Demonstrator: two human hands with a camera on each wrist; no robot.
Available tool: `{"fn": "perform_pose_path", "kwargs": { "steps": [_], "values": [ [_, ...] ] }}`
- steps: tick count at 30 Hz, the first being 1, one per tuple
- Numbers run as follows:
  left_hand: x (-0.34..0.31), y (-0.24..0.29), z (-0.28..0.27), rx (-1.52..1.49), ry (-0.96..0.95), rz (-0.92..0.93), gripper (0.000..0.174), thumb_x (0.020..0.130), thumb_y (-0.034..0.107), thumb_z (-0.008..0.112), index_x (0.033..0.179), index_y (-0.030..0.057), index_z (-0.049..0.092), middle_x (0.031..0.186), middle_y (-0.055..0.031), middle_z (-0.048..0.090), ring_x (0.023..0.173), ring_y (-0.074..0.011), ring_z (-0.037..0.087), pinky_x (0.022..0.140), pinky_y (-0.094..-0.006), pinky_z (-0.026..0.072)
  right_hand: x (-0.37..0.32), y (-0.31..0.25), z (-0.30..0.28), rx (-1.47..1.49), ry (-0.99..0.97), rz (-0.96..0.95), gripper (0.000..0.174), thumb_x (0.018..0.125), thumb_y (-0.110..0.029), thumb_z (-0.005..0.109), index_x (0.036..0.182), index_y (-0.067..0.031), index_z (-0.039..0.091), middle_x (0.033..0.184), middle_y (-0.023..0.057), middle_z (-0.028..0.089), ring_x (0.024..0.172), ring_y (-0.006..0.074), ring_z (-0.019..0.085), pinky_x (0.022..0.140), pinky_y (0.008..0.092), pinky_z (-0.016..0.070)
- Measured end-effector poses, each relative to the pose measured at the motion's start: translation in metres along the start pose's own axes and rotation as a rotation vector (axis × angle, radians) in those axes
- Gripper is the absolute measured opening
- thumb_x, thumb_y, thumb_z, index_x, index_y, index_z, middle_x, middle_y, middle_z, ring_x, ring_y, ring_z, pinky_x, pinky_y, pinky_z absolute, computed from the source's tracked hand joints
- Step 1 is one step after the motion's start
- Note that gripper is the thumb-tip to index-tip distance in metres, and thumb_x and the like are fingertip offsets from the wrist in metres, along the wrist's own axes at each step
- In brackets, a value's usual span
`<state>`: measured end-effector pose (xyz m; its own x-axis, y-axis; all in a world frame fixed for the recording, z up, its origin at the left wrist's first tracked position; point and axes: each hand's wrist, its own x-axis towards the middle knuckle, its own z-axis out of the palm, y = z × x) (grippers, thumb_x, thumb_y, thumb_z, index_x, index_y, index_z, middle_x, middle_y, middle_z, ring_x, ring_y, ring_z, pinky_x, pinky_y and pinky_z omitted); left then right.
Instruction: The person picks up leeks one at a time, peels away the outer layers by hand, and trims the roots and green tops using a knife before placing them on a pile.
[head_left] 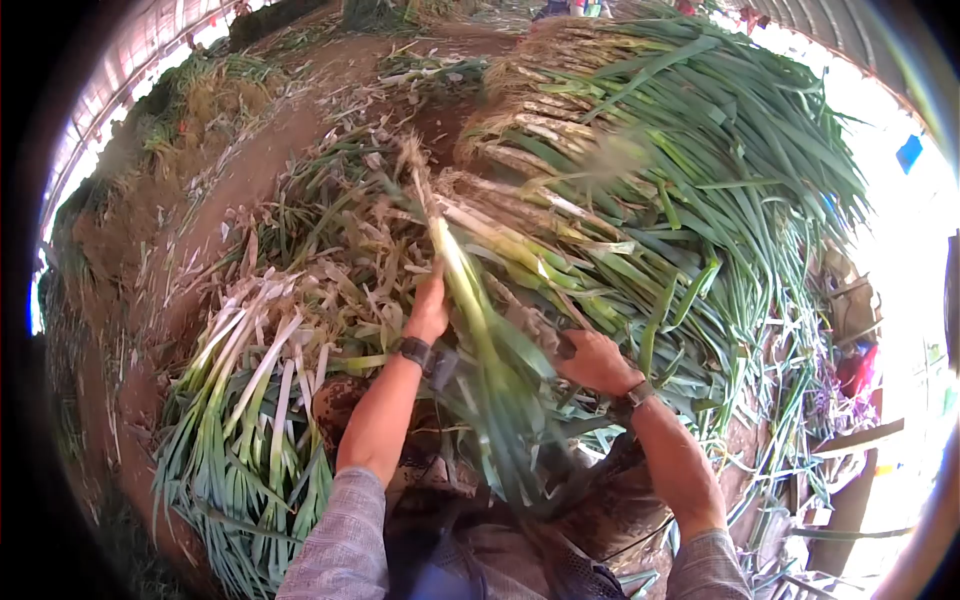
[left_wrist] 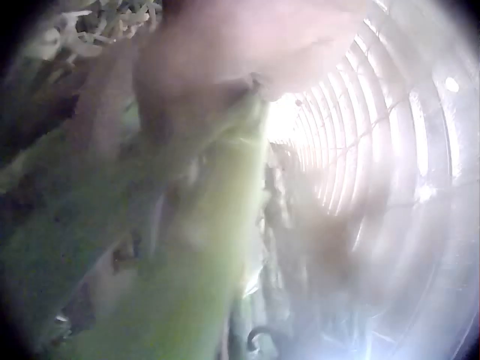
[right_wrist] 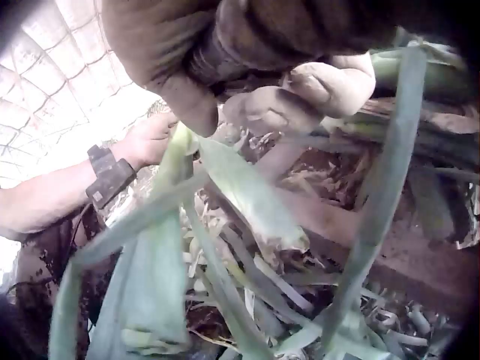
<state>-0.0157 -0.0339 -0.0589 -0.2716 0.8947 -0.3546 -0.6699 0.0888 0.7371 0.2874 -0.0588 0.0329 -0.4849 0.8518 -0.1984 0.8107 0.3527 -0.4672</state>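
Note:
In the head view my left hand point(head_left: 429, 305) grips a large green onion point(head_left: 460, 270) by its pale stem. Its brown roots point up and away, and the blurred green leaves fan down toward my lap. My right hand point(head_left: 595, 362) is beside those leaves, fingers curled. A dry, blurred strip of outer leaf point(head_left: 535, 322) stretches between it and the stem. From the right wrist view, my right thumb and fingers pinch the top of a pale green leaf point(right_wrist: 251, 191). The left wrist view is blurred, with my left hand point(left_wrist: 232, 60) over the green onion's stem.
A big heap of untrimmed green onions point(head_left: 700, 150) lies at the right, roots toward the middle. White-stemmed green onions point(head_left: 260, 390) are piled at the left. Dry peelings point(head_left: 350, 250) cover the ground between them. Bare soil point(head_left: 240, 195) runs along the far left.

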Motion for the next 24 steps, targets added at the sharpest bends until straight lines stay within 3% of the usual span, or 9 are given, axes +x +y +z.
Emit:
{"fn": "perform_pose_path", "kwargs": {
  "steps": [3, 7, 9, 10, 13, 17, 19, 20, 24],
  "values": [
    [-0.007, 0.019, 0.022, 0.201, -0.158, -0.005, 0.053, 0.095, 0.048, 0.061, 0.126, 0.005, 0.057, 0.125, -0.0084, 0.058, 0.112, -0.0225, 0.054, 0.097, -0.0386, 0.0446, -0.007, 0.001, -0.007, 0.025, 0.008, -0.026, 0.046, 0.082, -0.044, 0.066, 0.107, -0.0061, 0.068, 0.096, 0.021, 0.069, 0.094, 0.0395, 0.065, 0.083, 0.0479, 0.0513],
    [0.024, 0.013, 0.024, 1.04, -0.052, -0.095, 0.063, 0.096, 0.05, 0.057, 0.135, 0.0008, 0.052, 0.137, -0.0114, 0.053, 0.12, -0.0291, 0.052, 0.099, -0.0475, 0.0419, -0.013, 0.006, -0.006, 0.006, 0.084, 0.006, 0.051, 0.082, -0.049, 0.066, 0.107, -0.0053, 0.068, 0.094, 0.021, 0.069, 0.092, 0.0398, 0.065, 0.083, 0.0483, 0.0513],
    [0.027, 0.003, 0.018, 1.246, -0.074, 0.118, 0.067, 0.095, 0.052, 0.056, 0.138, 0.0004, 0.049, 0.136, -0.0169, 0.053, 0.122, -0.0334, 0.052, 0.095, -0.0479, 0.0445, -0.015, 0.01, -0.004, 0.01, 0.098, 0.013, 0.051, 0.082, -0.05, 0.065, 0.107, -0.0052, 0.068, 0.094, 0.0211, 0.069, 0.091, 0.04, 0.066, 0.083, 0.0485, 0.0513],
    [0.013, -0.005, 0.025, 1.247, 0.07, 0.415, 0.05, 0.091, 0.04, 0.065, 0.116, -0.0028, 0.059, 0.106, -0.0241, 0.066, 0.098, -0.0444, 0.062, 0.081, -0.0501, 0.0482, -0.016, 0.011, -0.002, -0.003, 0.105, 0.014, 0.05, 0.083, -0.051, 0.065, 0.104, -0.0055, 0.068, 0.093, 0.0209, 0.069, 0.09, 0.0398, 0.066, 0.081, 0.0487, 0.0511],
    [0.028, -0.017, 0.017, 1.419, 0.277, 0.597, 0.064, 0.085, 0.039, 0.071, 0.128, -0.002, 0.048, 0.122, -0.029, 0.056, 0.103, -0.0461, 0.06, 0.082, -0.0507, 0.0499, -0.018, 0.018, -0.001, -0.037, 0.059, 0.029, 0.049, 0.084, -0.052, 0.063, 0.099, -0.0056, 0.068, 0.09, 0.0206, 0.069, 0.089, 0.0398, 0.066, 0.079, 0.049, 0.0507],
    [0.027, -0.01, 0.01, 1.352, 0.405, 0.572, 0.069, 0.084, 0.035, 0.072, 0.133, -0.0009, 0.041, 0.132, -0.028, 0.047, 0.107, -0.0447, 0.057, 0.081, -0.0522, 0.0497, -0.018, 0.024, -0.001, -0.079, 0.031, -0.003, 0.048, 0.084, -0.052, 0.062, 0.093, -0.0052, 0.067, 0.087, 0.0203, 0.069, 0.088, 0.0401, 0.065, 0.076, 0.0493, 0.05],
    [0.025, -0.009, 0.007, 1.379, 0.489, 0.971, 0.07, 0.084, 0.032, 0.073, 0.134, -0.001, 0.037, 0.137, -0.027, 0.041, 0.105, -0.0452, 0.058, 0.077, -0.0526, 0.0502, -0.018, 0.025, -0.001, -0.076, 0.029, -0.001, 0.047, 0.084, -0.052, 0.062, 0.093, -0.0055, 0.067, 0.087, 0.0203, 0.069, 0.088, 0.0403, 0.065, 0.077, 0.0495, 0.05],
    [0.026, -0.006, 0.008, 1.389, 0.445, 1.028, 0.056, 0.084, 0.029, 0.072, 0.125, -0.0017, 0.048, 0.124, -0.0258, 0.054, 0.094, -0.0447, 0.062, 0.074, -0.0532, 0.0502, -0.017, 0.025, -0.001, -0.074, 0.028, 0.0, 0.046, 0.085, -0.051, 0.062, 0.093, -0.0057, 0.067, 0.087, 0.0203, 0.069, 0.088, 0.0406, 0.065, 0.077, 0.0497, 0.0501],
    [0.041, -0.003, 0.007, 1.537, 0.345, 0.58, 0.042, 0.085, 0.031, 0.071, 0.111, 0.0002, 0.059, 0.105, -0.0232, 0.066, 0.087, -0.0437, 0.064, 0.074, -0.0525, 0.0509, -0.017, 0.02, -0.005, -0.049, -0.022, 0.023, 0.036, 0.086, -0.039, 0.059, 0.1, -0.008, 0.069, 0.096, 0.0201, 0.069, 0.092, 0.04, 0.066, 0.08, 0.0505, 0.0508]
  ]
}}
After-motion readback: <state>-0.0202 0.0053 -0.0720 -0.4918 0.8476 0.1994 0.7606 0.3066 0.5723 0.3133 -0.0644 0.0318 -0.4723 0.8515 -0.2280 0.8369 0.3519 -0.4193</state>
